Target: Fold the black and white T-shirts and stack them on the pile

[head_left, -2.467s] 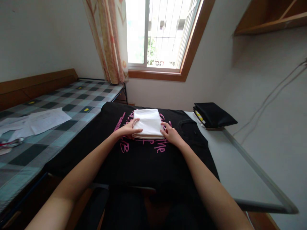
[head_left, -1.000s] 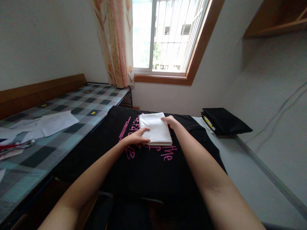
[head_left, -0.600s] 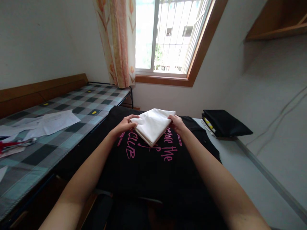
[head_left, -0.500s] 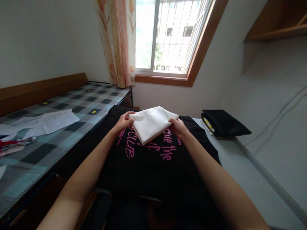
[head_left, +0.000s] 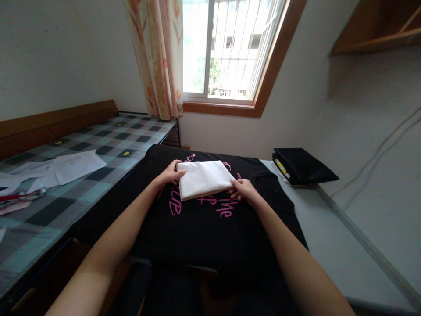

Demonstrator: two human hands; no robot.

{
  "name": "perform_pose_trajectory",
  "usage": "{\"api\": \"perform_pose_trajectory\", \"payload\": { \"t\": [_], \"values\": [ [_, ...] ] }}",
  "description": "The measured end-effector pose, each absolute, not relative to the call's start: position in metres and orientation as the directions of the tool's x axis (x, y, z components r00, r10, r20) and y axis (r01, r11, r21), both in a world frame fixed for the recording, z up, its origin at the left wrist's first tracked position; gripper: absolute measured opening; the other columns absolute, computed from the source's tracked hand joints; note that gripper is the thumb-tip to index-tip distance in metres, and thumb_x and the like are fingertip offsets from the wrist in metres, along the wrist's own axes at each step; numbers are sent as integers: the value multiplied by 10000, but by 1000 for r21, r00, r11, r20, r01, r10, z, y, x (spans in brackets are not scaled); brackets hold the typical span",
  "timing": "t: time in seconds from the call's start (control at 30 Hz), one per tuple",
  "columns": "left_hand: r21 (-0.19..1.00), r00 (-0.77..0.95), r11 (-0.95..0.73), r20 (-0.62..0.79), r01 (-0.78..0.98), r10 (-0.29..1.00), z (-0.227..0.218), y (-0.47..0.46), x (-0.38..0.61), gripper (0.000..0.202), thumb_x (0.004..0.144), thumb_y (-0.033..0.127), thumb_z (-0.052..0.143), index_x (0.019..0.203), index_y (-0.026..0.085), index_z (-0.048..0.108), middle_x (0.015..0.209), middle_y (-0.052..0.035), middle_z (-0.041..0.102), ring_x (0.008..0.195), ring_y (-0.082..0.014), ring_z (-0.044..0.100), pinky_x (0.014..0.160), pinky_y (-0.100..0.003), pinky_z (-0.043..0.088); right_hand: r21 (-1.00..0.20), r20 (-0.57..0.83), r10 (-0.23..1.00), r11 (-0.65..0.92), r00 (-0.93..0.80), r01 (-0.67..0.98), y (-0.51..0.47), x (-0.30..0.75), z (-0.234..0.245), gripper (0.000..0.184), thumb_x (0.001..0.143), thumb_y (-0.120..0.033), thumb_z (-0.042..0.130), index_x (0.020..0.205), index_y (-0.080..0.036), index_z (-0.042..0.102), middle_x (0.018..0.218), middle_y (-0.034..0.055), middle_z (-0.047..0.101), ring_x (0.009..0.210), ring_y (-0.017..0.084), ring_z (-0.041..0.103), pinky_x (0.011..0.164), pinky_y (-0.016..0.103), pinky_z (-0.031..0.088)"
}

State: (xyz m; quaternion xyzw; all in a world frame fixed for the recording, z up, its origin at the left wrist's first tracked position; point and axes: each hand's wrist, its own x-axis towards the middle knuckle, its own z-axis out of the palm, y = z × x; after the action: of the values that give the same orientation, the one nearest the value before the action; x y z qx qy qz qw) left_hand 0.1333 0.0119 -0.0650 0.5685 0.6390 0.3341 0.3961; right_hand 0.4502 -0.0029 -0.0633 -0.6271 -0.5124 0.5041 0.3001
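Pale walls (head_left: 217,136) enclosed a small room, seen from the head camera with a barred window (head_left: 230,52) in a brown wooden frame at the far side. Patterned with orange-red flowers, a curtain (head_left: 161,61) hung along the window's left edge. On the left stretched a bed (head_left: 131,136) with a checked cover in grey, black and pale blue and a wooden board along its far side; loose white papers (head_left: 74,166) lay on it, with a red and white strap (head_left: 19,197) just beside them.

Spread flat over most of a light grey table (head_left: 335,245) was a black shirt (head_left: 204,237) bearing pink lettering (head_left: 175,208), its neckline toward the right. Above the shirt's middle was a folded white cloth (head_left: 204,177), several layers thick at its near edge and covering part of the lettering. Whether its underside touched the shirt could not be told.

Both hands had hold of the cloth. The left hand (head_left: 170,173) pinched its left edge near the far corner, thumb on top and the other fingers partly hidden. The right hand (head_left: 244,191) gripped the near right corner, thumb above and fingers curled below.

Farther right, well apart from the hands, a flat black item (head_left: 302,166) lay on the table, something yellow showing at its left side. A wooden shelf (head_left: 378,44) jutted from the wall above.
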Motion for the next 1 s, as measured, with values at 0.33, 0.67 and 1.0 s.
{"api": "perform_pose_trajectory", "payload": {
  "t": [0.33,0.67,1.0],
  "values": [
    [858,182,255,-365,445,913,-40,-8,132,1357,680,342,828,1475,290,-270,1202,-215,614,616,-215,689,522,-297,557,-889,-286,958,-252,-35,382,1,456,-73,172,910,-212,513,798,-109,591,586,57,659,452,141,640,333,180,425],
    [900,424,-19,-186,434,887,-34,-12,130,772,590,225,793,1327,229,565,1013,-70,661,660,-151,643,549,-223,504,-945,88,991,115,-101,307,9,453,-85,363,785,-295,554,1124,-185,627,637,-66,533,466,79,491,437,189,433],
    [887,-161,-153,243,435,956,-69,24,110,207,672,319,663,744,133,717,764,-72,704,630,-161,587,569,-237,447,-907,94,846,289,-524,305,-35,410,-75,289,767,-287,606,992,-159,735,659,-14,609,571,103,495,546,207,371]
  ]
}}
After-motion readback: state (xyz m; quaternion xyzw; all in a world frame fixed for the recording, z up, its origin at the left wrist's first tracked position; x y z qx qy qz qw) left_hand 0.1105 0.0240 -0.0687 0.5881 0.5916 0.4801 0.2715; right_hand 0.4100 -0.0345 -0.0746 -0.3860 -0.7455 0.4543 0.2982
